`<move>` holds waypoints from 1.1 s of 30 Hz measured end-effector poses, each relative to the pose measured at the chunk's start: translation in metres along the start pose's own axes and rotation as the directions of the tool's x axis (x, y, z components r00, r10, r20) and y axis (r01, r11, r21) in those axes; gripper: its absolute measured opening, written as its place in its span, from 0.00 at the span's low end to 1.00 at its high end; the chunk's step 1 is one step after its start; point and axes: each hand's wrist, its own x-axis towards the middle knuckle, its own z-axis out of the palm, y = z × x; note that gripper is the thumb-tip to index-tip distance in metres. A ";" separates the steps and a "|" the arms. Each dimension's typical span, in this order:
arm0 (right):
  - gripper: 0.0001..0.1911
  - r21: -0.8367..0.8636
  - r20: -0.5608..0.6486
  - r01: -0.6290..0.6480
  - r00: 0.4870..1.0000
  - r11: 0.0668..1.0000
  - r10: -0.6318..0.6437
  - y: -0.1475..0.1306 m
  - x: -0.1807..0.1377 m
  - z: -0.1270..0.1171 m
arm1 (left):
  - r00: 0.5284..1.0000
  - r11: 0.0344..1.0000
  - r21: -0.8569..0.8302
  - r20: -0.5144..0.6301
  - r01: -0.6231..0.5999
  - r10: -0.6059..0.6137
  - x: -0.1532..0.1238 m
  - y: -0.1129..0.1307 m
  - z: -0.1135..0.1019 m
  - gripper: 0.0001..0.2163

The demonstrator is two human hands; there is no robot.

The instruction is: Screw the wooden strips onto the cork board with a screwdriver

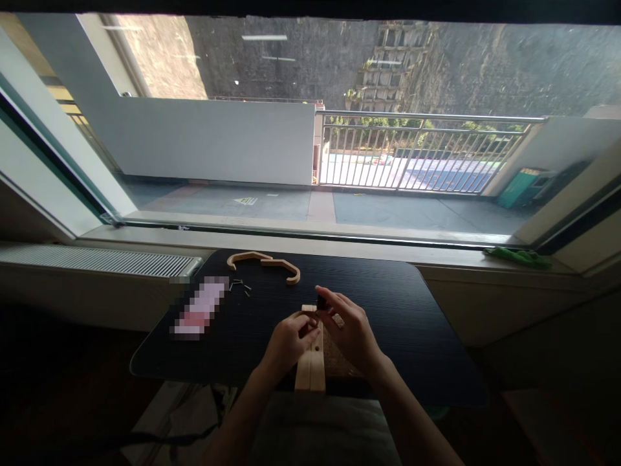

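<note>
A pale wooden slatted piece (311, 366) lies on the black table (412, 304), pointing toward me. My left hand (288, 340) is closed on its far left end, fingers curled against the wood. My right hand (350, 330) is just right of the wood, thumb and fingers pinched on a small dark object (321, 301) held above the wood's far end. What the dark object is cannot be made out. A rough brown board (334, 359) shows under my right hand.
A curved wooden part (266, 263) lies at the table's far side, with several small screws (241, 285) beside it. A blurred pink-white object (200, 308) rests at the left. Behind the table run a radiator grille (97, 260) and a window sill with a green cloth (521, 257).
</note>
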 end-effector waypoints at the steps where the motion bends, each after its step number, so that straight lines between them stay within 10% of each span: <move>1: 0.25 -0.003 -0.002 -0.001 1.000 1.000 0.001 0.000 0.000 0.000 | 1.000 1.000 -0.011 -0.001 0.002 -0.002 0.000 0.000 0.000 0.03; 33: 0.24 -0.023 -0.049 -0.007 0.999 1.000 0.006 -0.002 -0.004 0.005 | 1.000 0.998 -0.054 0.004 -0.024 0.024 0.001 -0.003 -0.001 0.07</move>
